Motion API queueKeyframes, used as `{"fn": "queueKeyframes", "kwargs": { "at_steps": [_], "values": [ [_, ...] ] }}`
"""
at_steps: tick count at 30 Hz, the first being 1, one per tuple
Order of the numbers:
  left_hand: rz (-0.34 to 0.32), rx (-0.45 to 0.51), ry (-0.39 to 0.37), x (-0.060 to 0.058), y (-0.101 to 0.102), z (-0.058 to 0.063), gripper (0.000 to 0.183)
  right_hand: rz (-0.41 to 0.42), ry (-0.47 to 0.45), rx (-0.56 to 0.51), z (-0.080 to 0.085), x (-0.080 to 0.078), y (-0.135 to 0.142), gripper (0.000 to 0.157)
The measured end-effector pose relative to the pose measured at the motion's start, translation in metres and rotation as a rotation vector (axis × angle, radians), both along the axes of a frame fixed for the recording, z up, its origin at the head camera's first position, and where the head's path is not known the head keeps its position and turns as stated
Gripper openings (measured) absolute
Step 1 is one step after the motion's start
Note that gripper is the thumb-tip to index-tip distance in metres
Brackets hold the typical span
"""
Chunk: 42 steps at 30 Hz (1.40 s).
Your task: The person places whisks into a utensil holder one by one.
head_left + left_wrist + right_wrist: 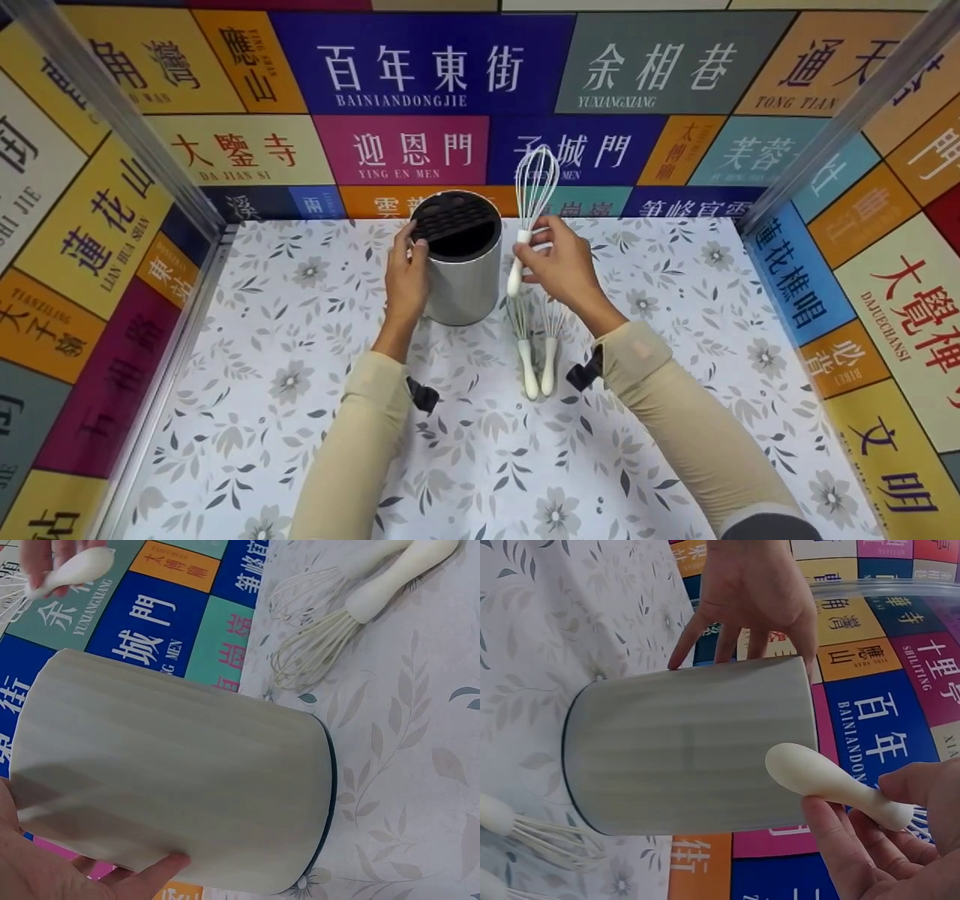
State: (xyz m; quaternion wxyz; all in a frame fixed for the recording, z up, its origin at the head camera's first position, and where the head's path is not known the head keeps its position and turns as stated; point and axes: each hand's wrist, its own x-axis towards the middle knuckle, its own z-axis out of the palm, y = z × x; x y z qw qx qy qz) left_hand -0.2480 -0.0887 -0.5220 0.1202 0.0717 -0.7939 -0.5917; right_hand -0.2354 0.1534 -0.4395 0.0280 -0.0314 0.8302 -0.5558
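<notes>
A light grey cylindrical utensil holder [463,289] stands upright, with a black slotted insert [450,214] covering part of its dark mouth. My left hand [407,281] grips its left side near the rim, thumb and fingers spread around the wall. To the right of the holder, my right hand [559,259] pinches a whisk [516,276] by its white handle near the wires, with the wire end up. In the right wrist view the handle end [799,769] overlaps the holder's wall. Two more whisks [528,371] lie side by side below my right hand.
The table [292,465] wears a white cloth printed with grey flowers and leaves. Panels with coloured lettering [420,67] rise behind it and on both sides. Metal posts [840,112] stand at the back corners.
</notes>
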Motion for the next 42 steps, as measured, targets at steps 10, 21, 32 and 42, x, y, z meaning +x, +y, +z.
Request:
{"fn": "queueKeyframes", "kwargs": {
  "at_steps": [10,21,32,42],
  "values": [
    [-0.004,-0.007,0.008,0.001,0.0,0.002,0.046,0.005,0.086,0.004,0.028,-0.02,-0.021,0.038],
    [-0.003,-0.002,-0.003,0.0,0.002,0.001,0.046,-0.042,0.198,0.074,0.025,-0.043,-0.038,0.038],
    [-0.004,-0.005,0.01,0.0,0.0,0.001,0.046,-0.058,0.299,0.03,0.006,-0.053,-0.046,0.032],
    [-0.008,-0.019,0.004,0.002,0.001,0.001,0.046,-0.071,0.317,0.092,-0.005,-0.054,-0.046,0.032]
  ]
}}
